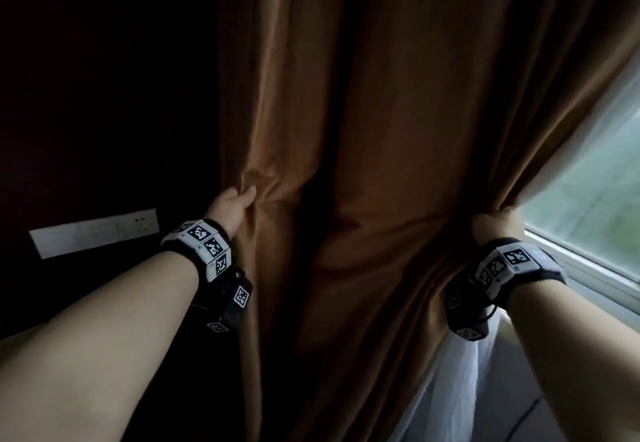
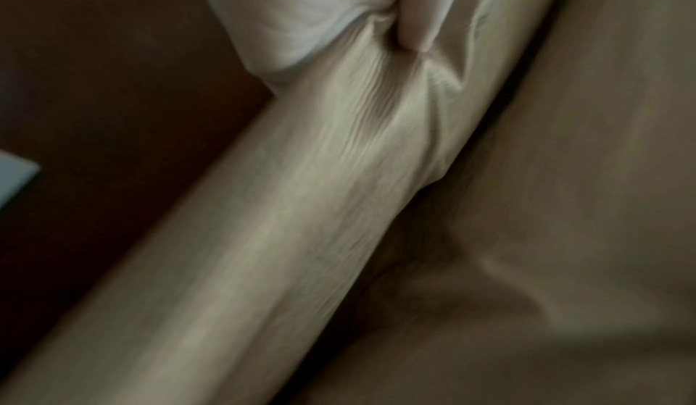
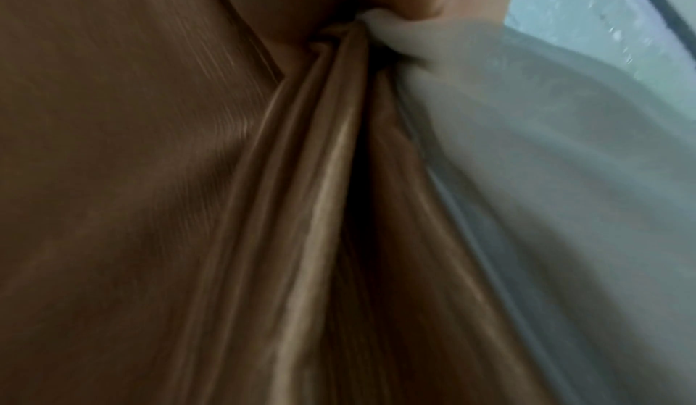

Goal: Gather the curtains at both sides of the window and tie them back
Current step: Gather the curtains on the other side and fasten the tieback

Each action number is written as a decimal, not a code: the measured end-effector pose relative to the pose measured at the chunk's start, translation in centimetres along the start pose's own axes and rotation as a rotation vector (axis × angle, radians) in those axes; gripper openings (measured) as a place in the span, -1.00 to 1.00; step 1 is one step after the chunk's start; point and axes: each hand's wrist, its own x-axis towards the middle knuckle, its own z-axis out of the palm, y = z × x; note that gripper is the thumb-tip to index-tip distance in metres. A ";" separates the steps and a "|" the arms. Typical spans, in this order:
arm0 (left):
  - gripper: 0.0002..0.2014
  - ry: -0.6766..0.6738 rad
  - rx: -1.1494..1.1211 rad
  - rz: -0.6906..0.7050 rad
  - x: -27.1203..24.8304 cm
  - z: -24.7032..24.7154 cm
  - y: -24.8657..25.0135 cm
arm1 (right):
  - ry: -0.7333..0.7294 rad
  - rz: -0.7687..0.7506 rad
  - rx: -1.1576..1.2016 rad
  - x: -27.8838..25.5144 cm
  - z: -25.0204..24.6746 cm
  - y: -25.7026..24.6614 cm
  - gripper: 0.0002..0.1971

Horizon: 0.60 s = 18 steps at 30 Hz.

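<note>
A brown curtain (image 1: 381, 130) hangs in front of me in deep folds, left of the window (image 1: 595, 178). My left hand (image 1: 235, 204) grips a bunch of its cloth near its left edge, by the dark wall. My right hand (image 1: 495, 225) grips the curtain's right edge together with a white sheer curtain (image 1: 446, 382) that hangs behind it. In the left wrist view a finger (image 2: 414, 21) digs into pale creased cloth (image 2: 339, 173). The right wrist view shows brown folds (image 3: 320, 173) and sheer fabric (image 3: 546, 173) pinched together under the hand.
A white socket plate (image 1: 93, 235) sits on the dark wall at the left. The window frame and sill (image 1: 588, 268) run along the right, with daylight and greenery behind the glass. No tie-back is in view.
</note>
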 end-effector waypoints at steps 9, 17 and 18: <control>-0.61 -0.468 0.196 0.420 -6.0 7.4 2.8 | -0.062 -0.022 0.106 -2.6 1.4 -1.7 -0.55; -0.45 -0.674 0.904 0.859 -10.6 16.2 2.8 | -0.292 -0.093 0.334 -4.6 -0.1 -0.7 -0.50; -0.44 -0.669 0.996 0.877 -11.0 17.5 2.6 | -0.337 -0.101 0.403 -4.6 -0.4 -0.6 -0.46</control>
